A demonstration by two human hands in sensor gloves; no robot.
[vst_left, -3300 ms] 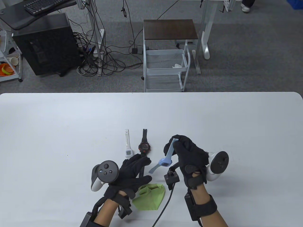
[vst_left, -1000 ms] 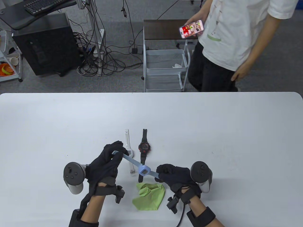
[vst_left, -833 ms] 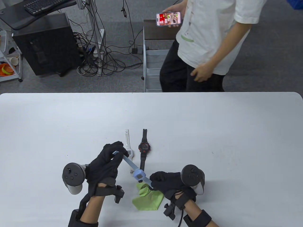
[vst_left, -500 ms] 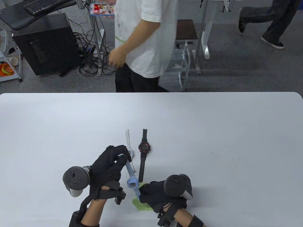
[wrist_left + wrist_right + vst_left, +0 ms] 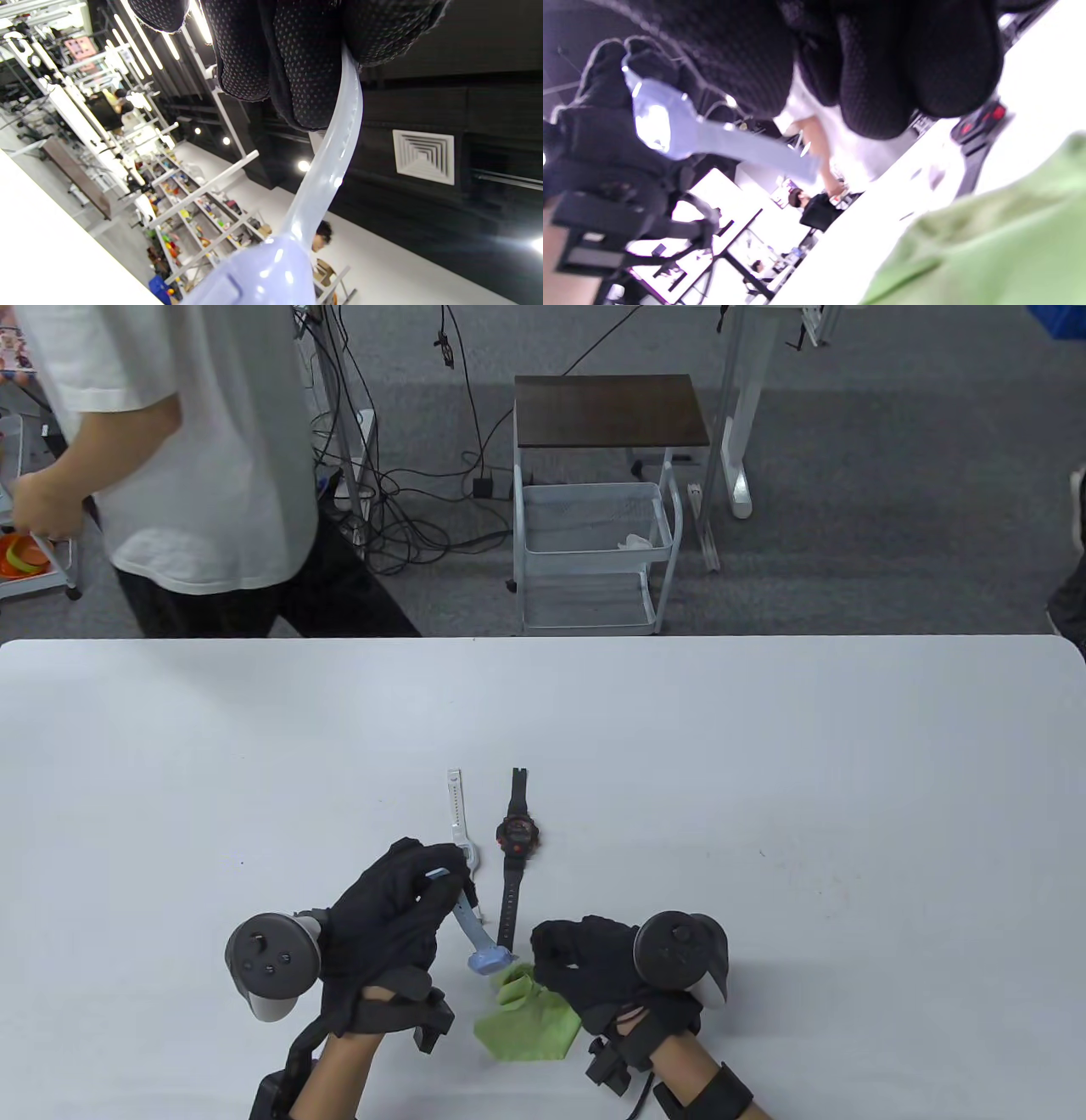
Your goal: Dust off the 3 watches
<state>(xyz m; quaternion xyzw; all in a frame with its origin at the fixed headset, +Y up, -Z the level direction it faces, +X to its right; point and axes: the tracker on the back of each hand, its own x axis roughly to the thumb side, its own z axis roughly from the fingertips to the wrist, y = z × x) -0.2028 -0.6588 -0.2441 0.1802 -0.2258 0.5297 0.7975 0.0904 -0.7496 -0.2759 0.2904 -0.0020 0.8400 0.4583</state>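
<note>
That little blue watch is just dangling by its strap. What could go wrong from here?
The left hand pinches only the strap end, so the blue watch hangs freely and might slip from that grip or swing.

Hanging that low, it could knock the black watch or the white watch lying close behind on the table.

The right hand is over a corner of the green cloth; a one-corner grab might drag it bunched rather than flat.

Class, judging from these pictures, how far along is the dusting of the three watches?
Nothing looks finished. In hand: the left hand holds the blue watch by its strap, while the right hand is at the green cloth. Left: the white watch and black watch lie on the table.
</note>
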